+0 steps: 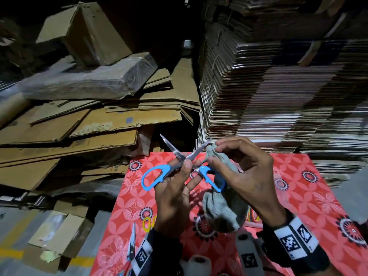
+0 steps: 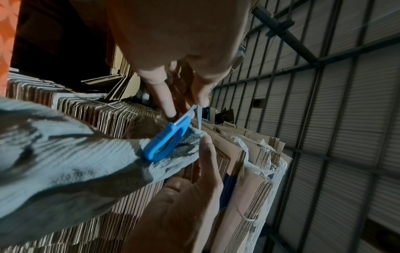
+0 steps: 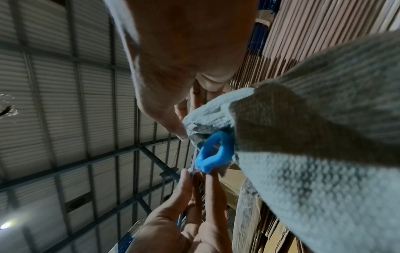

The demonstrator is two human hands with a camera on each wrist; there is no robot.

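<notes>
Loose flattened cardboard (image 1: 59,132) at left, small snips (image 1: 131,242) lower left on red floral tablecloth (image 1: 302,188), left hand (image 1: 171,200) gripping blue-handled scissors (image 1: 176,154) at centre, blades apart, right hand (image 1: 249,176) pinching grey cloth (image 1: 225,208) against one blade, bundled cardboard stacks (image 1: 278,96) filling the right.

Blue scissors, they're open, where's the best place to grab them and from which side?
I'd take the blue scissors by the large handle loop, coming from the near left. It sticks out free beside the left hand, while the open blades point away and the grey cloth crowds the smaller loop.
</notes>
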